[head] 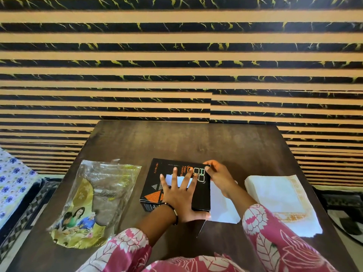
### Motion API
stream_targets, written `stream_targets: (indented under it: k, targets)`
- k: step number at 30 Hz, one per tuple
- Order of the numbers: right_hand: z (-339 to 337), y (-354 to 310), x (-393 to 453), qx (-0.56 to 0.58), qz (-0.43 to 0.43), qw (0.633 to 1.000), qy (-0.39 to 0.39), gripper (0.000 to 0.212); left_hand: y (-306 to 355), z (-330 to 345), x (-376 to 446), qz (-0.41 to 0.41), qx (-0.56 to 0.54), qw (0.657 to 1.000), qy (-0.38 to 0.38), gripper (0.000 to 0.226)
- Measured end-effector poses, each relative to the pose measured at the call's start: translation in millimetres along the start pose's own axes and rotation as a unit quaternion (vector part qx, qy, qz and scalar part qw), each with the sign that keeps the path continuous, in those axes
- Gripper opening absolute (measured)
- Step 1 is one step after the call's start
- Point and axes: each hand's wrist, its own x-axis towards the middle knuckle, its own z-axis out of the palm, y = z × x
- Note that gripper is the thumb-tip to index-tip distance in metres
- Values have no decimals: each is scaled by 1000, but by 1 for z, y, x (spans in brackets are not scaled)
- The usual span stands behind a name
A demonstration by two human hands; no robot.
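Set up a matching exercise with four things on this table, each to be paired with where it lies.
Things:
1. black box
2. plastic packet
3. white cloth
4. white paper sheet

Places:
A. at the right edge of the table
B. under the flat left hand, its far corner gripped by the right hand
C. on the left side of the table
D. between the black box and the white cloth

Pairs: 1-B, 2-C, 3-A, 4-D
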Motion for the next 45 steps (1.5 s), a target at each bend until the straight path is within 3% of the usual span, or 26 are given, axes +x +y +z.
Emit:
stream_targets:
  k: [6,11,16,20,22,29,38,41,45]
  targets:
    - [-3,4,-24,16,-15,1000,17,33,0,0,-3,-3,6,1000,3,114]
    - [-32,37,-51,-77,-6,994,83,29,2,-3,-4,-9,4,1000,9,112]
    - [-73,77,-87,-220,56,956,184,54,1,1,-1,-13,11,1000,18,127]
    - [-77,110,-100,-387,102,907,134,91,4,5,0,-19,10,999,27,131]
    - [-71,118,-100,-441,115,881,129,97,4,5,0,-19,7,999,31,130]
    - [-60,113,-85,-541,114,811,190,67,5,6,-1,-22,20,999,33,126]
    - [-66,107,-78,-621,113,760,153,57,6,1,-4,-21,24,999,23,128]
    - [-71,108,-79,-624,100,762,138,59,6,2,-5,-20,25,999,21,125]
    - [-87,104,-79,-592,61,796,115,55,6,3,-7,-22,24,999,18,124]
